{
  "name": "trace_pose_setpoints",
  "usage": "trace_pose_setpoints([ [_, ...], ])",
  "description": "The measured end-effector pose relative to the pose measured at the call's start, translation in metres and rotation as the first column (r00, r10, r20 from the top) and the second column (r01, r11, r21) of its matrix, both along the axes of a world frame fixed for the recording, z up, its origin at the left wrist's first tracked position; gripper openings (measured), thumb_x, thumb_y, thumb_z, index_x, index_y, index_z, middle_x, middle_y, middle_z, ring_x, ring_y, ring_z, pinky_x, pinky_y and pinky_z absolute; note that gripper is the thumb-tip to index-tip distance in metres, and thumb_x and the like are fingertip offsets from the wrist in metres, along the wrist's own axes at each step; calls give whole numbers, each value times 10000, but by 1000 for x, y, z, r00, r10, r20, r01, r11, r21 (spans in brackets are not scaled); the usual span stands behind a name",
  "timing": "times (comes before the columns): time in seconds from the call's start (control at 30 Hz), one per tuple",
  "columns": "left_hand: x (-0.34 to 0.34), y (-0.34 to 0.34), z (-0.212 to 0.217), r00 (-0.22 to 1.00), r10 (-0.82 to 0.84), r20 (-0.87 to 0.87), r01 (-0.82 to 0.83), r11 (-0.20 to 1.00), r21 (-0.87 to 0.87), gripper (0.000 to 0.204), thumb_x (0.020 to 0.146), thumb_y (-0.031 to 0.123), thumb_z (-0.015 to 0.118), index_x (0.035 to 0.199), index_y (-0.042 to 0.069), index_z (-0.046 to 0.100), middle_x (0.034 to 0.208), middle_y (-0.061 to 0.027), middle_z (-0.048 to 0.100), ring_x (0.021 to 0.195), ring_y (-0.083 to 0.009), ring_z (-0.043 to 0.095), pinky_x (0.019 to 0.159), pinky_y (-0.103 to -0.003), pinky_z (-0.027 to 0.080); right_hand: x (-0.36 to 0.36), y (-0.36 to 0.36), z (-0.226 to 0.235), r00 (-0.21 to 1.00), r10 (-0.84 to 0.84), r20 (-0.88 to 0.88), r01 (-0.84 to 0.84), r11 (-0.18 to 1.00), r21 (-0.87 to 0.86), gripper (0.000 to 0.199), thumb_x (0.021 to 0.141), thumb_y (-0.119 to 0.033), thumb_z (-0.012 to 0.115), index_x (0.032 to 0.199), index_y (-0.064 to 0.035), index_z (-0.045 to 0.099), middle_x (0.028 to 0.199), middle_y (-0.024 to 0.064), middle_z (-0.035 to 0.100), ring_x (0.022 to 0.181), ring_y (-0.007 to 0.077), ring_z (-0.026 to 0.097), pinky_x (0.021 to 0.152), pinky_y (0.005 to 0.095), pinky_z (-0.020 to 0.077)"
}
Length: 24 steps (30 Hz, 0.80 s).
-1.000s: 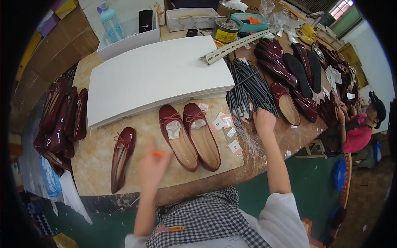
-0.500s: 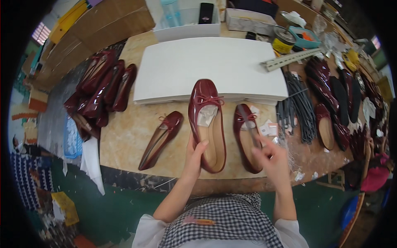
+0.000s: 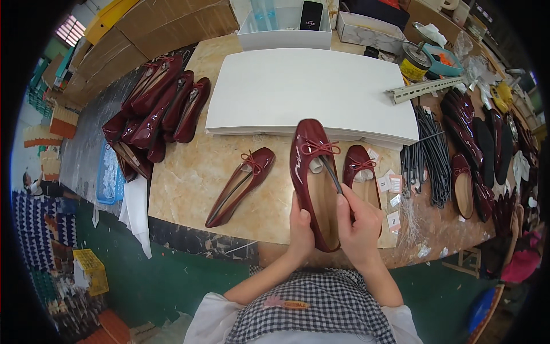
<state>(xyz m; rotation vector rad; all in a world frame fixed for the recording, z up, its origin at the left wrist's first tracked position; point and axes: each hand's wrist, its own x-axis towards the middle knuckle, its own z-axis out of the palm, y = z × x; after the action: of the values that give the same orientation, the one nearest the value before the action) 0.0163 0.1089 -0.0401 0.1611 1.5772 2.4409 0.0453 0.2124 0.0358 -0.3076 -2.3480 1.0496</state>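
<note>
A dark red patent ballet flat (image 3: 306, 172) with a small bow is held up over the table, toe pointing away. My left hand (image 3: 300, 230) is closed round its left side near the heel. My right hand (image 3: 359, 226) pinches a thin dark grey stick (image 3: 331, 175) whose far end reaches into the shoe, by crumpled white paper in the toe. Behind my right hand lies another flat (image 3: 361, 160), partly hidden, with paper in its toe. Apart on the left, a third flat (image 3: 243, 183) has a similar stick lying lengthwise inside it.
A stack of white sheets (image 3: 309, 92) stands behind. Bundled dark sticks (image 3: 429, 160) and small tags (image 3: 392, 182) lie to the right, past them more red shoes (image 3: 461, 189). Another red shoe pile (image 3: 152, 109) and a blue basket (image 3: 107, 178) are at left.
My right hand has moved from over the right-hand shoe to the held shoe, bringing the stick into its opening. The view has shifted, so the table things sit further right.
</note>
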Motion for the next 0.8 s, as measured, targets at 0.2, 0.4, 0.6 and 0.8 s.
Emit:
trace_pose_setpoints([
  [0.2, -1, -9, -40, 994, -60, 93, 77, 977, -198, 564, 987, 364, 422, 1397, -17, 360, 1295, -133, 515, 1171, -219, 496, 1006, -331, 390, 14, 4, -25, 944, 125, 304, -124, 992, -22, 225, 864, -141, 628, 1030, 8, 659, 653, 151, 626, 560, 320, 616, 545, 398, 480],
  [0.4, -47, -50, 14, 857, -239, -456, -273, 540, -796, 558, 829, 128, 648, 1328, -40, 462, 1117, -187, 591, 1004, -298, 589, 890, -373, 467, 80, 197, -52, 856, -473, 208, 431, 875, 218, 154, 906, -159, 592, 923, -36, 683, 794, 154, 687, 704, 264, 686, 626, 361, 516],
  [0.6, -24, 61, 3, 836, -549, -10, 245, 389, -888, 636, 805, 148, 620, 1380, -35, 416, 738, -137, 650, 668, -272, 635, 658, -350, 511, 69, 268, -100, 552, -697, 457, 223, 652, 725, 254, 818, -346, 668, 817, -93, 690, 757, 159, 679, 711, 362, 665, 636, 436, 530],
  [0.8, -24, 9, -23, 843, -418, 339, 534, 729, -429, 637, 824, 214, 602, 1393, 14, 397, 942, -110, 656, 853, -197, 641, 741, -343, 511, 95, 238, -57, 660, -590, 466, 335, 786, 520, 225, 810, -266, 630, 839, -53, 699, 687, 166, 654, 717, 342, 672, 640, 445, 522],
])
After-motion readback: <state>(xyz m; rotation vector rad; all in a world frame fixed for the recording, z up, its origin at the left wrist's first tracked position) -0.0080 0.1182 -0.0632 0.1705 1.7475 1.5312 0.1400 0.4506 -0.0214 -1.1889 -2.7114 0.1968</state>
